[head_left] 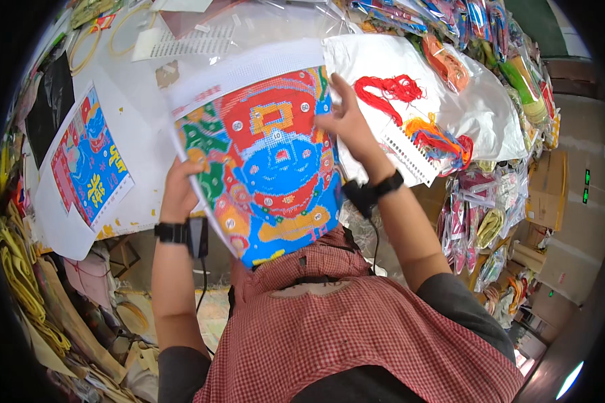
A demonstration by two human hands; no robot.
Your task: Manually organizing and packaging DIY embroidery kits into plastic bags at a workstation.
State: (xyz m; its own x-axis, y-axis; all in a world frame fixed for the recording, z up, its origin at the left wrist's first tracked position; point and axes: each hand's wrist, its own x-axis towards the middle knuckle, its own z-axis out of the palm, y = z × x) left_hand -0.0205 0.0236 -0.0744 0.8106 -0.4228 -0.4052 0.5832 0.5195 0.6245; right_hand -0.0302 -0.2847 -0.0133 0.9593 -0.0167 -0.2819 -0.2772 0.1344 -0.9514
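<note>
A printed cross-stitch canvas hangs tilted in front of me over the table edge. It carries a bright red, blue, green and orange pattern and a white margin at the top. My left hand grips its left edge, thumb on the printed face, other fingers partly behind. At the right edge, my right hand has its thumb against the canvas and its index finger stretched away, with a gap between them. The remaining right fingers are largely hidden. Black straps with small boxes and cables circle both wrists.
Another colourful printed sheet lies on the white table at left. Red thread, multicoloured thread and a white strip with holes rest on a white plastic bag. Packed bags hang at right; cardboard boxes stand beyond.
</note>
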